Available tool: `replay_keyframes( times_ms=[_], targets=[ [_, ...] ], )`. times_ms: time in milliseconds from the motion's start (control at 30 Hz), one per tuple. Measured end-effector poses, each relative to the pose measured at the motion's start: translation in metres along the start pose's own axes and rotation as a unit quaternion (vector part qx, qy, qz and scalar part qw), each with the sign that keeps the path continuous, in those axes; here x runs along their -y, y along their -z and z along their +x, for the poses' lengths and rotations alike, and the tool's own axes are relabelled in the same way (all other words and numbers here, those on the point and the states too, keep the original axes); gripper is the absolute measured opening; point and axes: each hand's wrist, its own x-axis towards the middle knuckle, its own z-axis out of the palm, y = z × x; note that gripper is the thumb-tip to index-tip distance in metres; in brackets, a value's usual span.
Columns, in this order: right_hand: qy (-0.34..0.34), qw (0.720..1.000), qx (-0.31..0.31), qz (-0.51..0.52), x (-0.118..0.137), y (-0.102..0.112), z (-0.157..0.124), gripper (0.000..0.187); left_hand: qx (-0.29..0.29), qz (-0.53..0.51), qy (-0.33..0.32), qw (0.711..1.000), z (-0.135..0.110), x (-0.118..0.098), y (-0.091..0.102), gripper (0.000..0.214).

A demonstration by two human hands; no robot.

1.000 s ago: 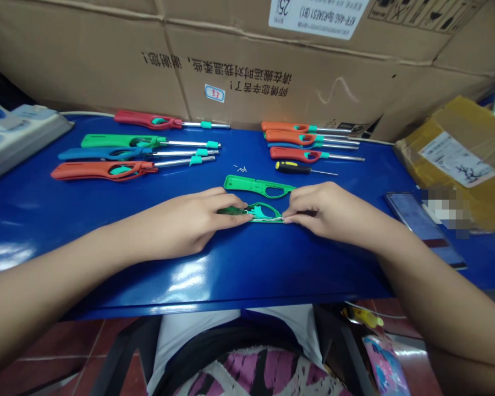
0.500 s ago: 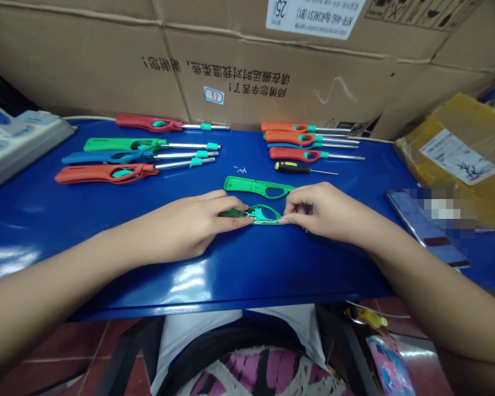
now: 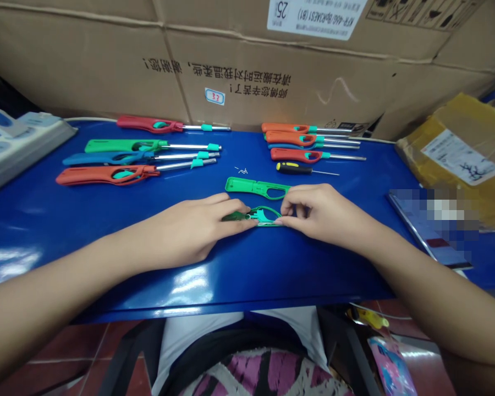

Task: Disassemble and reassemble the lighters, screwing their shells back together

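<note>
An opened gas lighter [image 3: 264, 216] lies on the blue table, its green half-shell holding a turquoise trigger and a thin white wire [image 3: 266, 224]. My left hand [image 3: 202, 223] has thumb and fingers closed on the handle end of this lighter, covering part of it. At its front end, my right hand [image 3: 317, 212] pinches the wire between thumb and forefinger; the tips hide the exact grip. Just behind lies the other green half-shell [image 3: 247, 185], inner side up, its right end partly behind my right hand.
Several small screws [image 3: 242, 171] lie behind the half-shell. A black-and-yellow screwdriver [image 3: 293, 168] sits near assembled lighters [image 3: 291, 155] at back right. Further lighters [image 3: 107, 175] lie left. A power strip [image 3: 28, 132], phone [image 3: 431, 228], taped parcel [image 3: 449, 165] and large carton [image 3: 107, 66] surround the workspace.
My right hand's pinching fingertips have shifted slightly left, nearer the trigger. My left hand keeps hold of the lighter. The other things lie as before.
</note>
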Motion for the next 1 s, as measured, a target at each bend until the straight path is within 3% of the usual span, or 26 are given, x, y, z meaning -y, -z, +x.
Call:
replay_keyframes(
  times_ms=[200,467,633,833,1000],
  targets=[
    [-0.005,1.0,0.005,0.024,0.003,0.001,-0.001,0.009,0.009,0.007,0.008,1.0,0.001,-0.004,0.003,0.07],
    [-0.034,0.999,-0.012,0.032,0.001,0.016,-0.002,0.015,-0.031,-0.034,-0.013,0.999,0.0,0.0,0.0,0.063],
    [0.039,0.999,-0.022,-0.005,0.003,0.006,-0.002,0.01,-0.024,-0.029,-0.01,0.999,0.001,-0.001,-0.002,0.062],
    [0.059,0.998,-0.005,-0.003,0.003,-0.007,-0.003,0.012,-0.012,-0.013,0.007,1.0,0.002,-0.004,-0.002,0.069],
    [0.059,0.998,-0.013,0.002,0.004,-0.01,-0.002,0.01,-0.037,-0.036,-0.003,0.999,0.002,-0.003,-0.004,0.062]
  ],
)
